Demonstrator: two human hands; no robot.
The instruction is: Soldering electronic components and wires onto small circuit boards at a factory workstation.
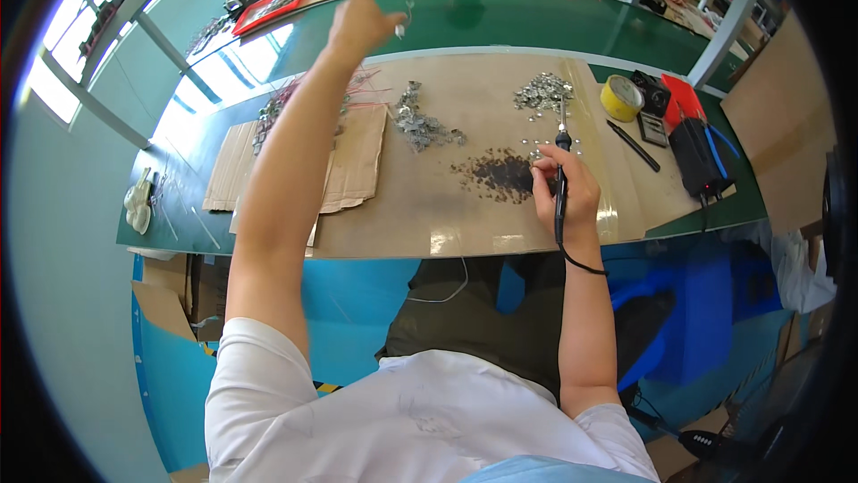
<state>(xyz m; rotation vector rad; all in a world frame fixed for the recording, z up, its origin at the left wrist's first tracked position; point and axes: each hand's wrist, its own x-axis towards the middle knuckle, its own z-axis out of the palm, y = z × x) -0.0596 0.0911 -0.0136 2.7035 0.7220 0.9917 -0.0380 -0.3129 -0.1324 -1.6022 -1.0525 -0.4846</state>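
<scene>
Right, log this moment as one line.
right hand: holds soldering iron, tip pointing away | left hand: stretched forward, grip unclear | nearby: dark bits beside right hand, silver parts beyond

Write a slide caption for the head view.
Soldering iron in the right hand, left hand outstretched ahead, small silver pieces piled on a brown sheet.

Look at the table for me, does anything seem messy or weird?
Yes: the dark patch beside the right hand, which holds a soldering iron, looks odd. It's nearly black in the middle with brown specks around it, on a mostly tan sheet. Scorching or spilled bits: I can't tell which.
</scene>
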